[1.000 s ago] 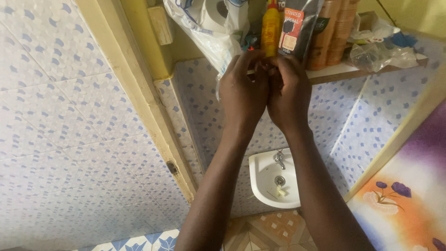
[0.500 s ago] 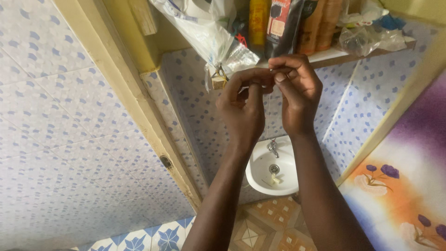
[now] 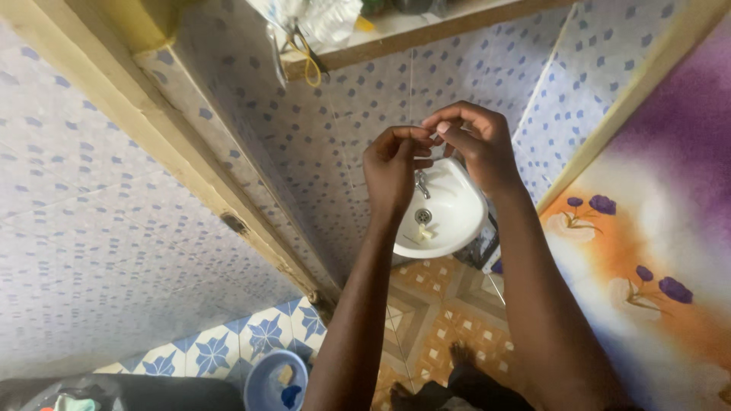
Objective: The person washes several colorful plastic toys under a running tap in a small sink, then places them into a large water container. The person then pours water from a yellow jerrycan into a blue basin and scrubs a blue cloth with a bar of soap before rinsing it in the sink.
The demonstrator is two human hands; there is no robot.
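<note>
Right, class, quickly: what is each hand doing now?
Left hand: fingers pinched together; anything held cannot be told.
Right hand: fingers pinched; anything held cannot be told.

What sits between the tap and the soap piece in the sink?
In the head view, the drain lies between the tap and the soap piece, in the white sink.

Above your hands, at the frame's top edge, a crumpled clear plastic bag (image 3: 320, 19) sits on the shelf's left end, partly hanging over its front. You have no labels, signs or screens in view.
</note>
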